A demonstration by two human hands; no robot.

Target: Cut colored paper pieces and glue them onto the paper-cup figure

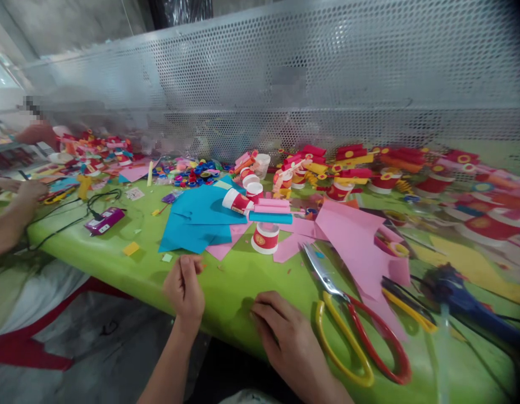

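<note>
My left hand [185, 289] is closed in a loose fist at the table's front edge, thumb on top. A tiny orange speck shows by its fingertips; whether it is held I cannot tell. My right hand [281, 325] rests on the green table with its fingers curled and pressed together, their undersides hidden. Beyond both hands stands a small red and white paper cup [265, 238], with a blue paper roll [270, 217] and pink rolls [272, 205] across its top. Big scissors [327, 280] with one yellow and one red handle lie partly open beside my right hand.
Blue paper [196, 216] and pink paper [348, 230] spread behind the cup. At right lie a blue glue gun [466, 303] and a yellow-black cutter [407, 306]. A purple power strip [105, 221] sits left. Several cup models line the mesh panel [243, 73]. Another person's arm [16, 213] reaches in.
</note>
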